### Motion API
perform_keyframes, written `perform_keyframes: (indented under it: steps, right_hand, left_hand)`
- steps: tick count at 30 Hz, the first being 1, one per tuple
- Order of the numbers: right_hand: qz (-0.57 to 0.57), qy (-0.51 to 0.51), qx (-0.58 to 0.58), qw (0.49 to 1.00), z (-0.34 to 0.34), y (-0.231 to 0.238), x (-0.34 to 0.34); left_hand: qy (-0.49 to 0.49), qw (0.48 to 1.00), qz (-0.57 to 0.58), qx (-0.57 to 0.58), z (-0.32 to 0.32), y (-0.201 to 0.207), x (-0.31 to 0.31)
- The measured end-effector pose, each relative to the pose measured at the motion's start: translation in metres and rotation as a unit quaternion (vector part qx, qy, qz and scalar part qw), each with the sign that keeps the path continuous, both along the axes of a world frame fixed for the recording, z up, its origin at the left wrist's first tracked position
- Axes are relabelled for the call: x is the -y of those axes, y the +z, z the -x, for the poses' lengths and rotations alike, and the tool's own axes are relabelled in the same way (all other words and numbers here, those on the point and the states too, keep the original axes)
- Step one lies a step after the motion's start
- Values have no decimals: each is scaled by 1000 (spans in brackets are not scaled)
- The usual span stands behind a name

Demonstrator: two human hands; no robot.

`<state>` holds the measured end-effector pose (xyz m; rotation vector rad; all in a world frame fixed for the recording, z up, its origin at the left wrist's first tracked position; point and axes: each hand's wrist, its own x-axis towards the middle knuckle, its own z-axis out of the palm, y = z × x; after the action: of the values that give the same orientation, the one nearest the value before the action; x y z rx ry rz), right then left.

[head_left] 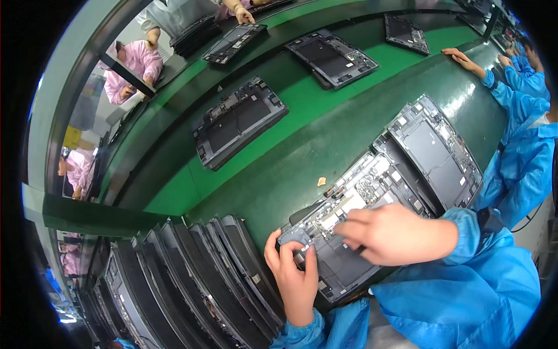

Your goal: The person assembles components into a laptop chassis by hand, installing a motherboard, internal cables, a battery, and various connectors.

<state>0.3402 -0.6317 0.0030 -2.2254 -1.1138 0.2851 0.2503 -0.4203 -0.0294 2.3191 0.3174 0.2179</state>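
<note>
An opened laptop base (343, 262) lies on the green bench in front of me, with its circuit board and dark battery area exposed. My left hand (293, 276) grips its left corner, fingers and thumb around a grey part there. Over the middle of the board hovers or rests my right hand (392, 235); its fingertips point left and are slightly smeared, so I cannot tell whether they pinch anything. Directly to the right, another opened laptop base (433, 154) sits on top of a further one.
Several laptop bases (203, 279) stand on edge in a row at the lower left. More opened bases lie on the green conveyor (174, 189), one nearby (241, 122). A small tan scrap (321, 181) lies on the bench. Co-workers in blue sit at right; people in pink work beyond.
</note>
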Motion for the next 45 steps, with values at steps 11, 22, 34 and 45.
perform_keyframes:
  steps: [11,22,34,45]
  right_hand:
    - [32,7,88,996,22,-34,-31]
    - [11,14,118,993,20,-35,-30]
    - [34,30,162,986,36,-43,-47]
    - [26,65,136,988,26,-46,-35]
  left_hand:
    - [-6,995,96,26,-10,-16,-11]
    - [-33,996,67,44,-11,-21,-13]
    - [-6,994,104,21,-12,-23,-11]
    - [-1,985,166,43,-17,-26,-14]
